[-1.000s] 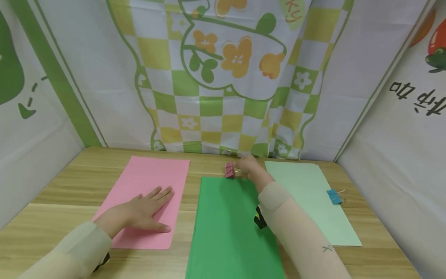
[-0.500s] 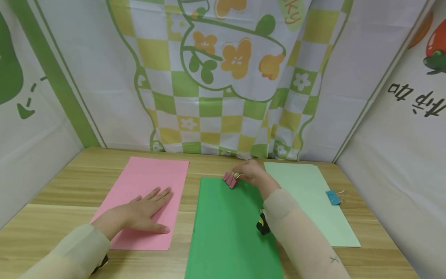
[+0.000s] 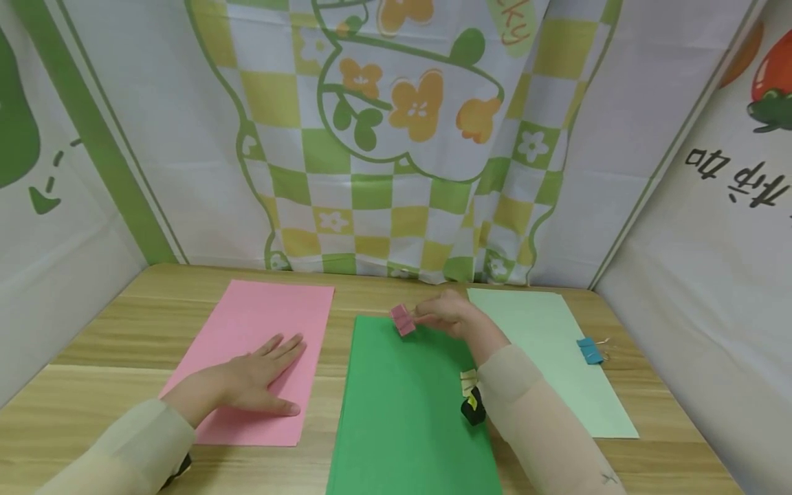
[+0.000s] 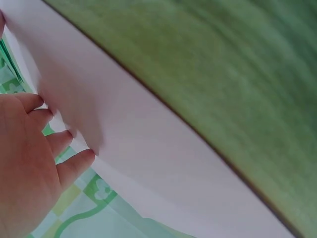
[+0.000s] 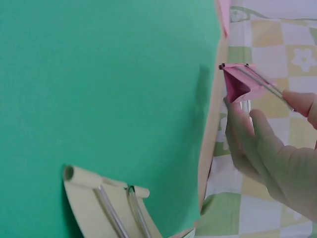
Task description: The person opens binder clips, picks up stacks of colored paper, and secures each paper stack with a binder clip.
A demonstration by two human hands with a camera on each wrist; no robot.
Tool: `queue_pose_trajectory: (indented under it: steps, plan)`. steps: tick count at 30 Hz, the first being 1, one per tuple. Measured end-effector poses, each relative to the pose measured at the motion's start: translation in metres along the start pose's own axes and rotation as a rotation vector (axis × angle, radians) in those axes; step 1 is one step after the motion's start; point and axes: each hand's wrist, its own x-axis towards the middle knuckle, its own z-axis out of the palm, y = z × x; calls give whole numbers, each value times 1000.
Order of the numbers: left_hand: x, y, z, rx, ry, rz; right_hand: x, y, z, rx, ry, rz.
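Pink binder clip [image 3: 403, 320] is hanging over the far edge of green paper [image 3: 408, 405], right hand [image 3: 447, 313] pinching its handles. Right sleeve [image 3: 544, 426] is crossing green paper's right edge beside cream clip [image 3: 468, 382], partly hiding pale-green paper [image 3: 535, 326]. Left of green paper, left hand [image 3: 254, 379] is resting, fingers spread, on pink paper [image 3: 278, 306].

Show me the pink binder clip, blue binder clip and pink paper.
Pink binder clip [image 3: 402, 321]: head view, on its body.
Blue binder clip [image 3: 590, 351]: head view, on its body.
Pink paper [image 3: 264, 319]: head view, on its bare far half.
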Motion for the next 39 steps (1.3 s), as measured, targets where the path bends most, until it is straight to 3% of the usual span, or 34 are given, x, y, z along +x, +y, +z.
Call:
queue_pose_trajectory:
  steps: [7,14,30,39]
  plan:
    - [0,0,1,-8,2,-2,-13,-2,-3,80,-116,-40]
    - [-2,2,-1,-19,7,6,-29,-4,-12,156,-179,-102]
    - [-3,3,3,-35,-3,-6,-58,0,-27,380,-209,-192]
    - [-8,8,6,-44,-6,-9,-70,7,-39,386,-232,-231]
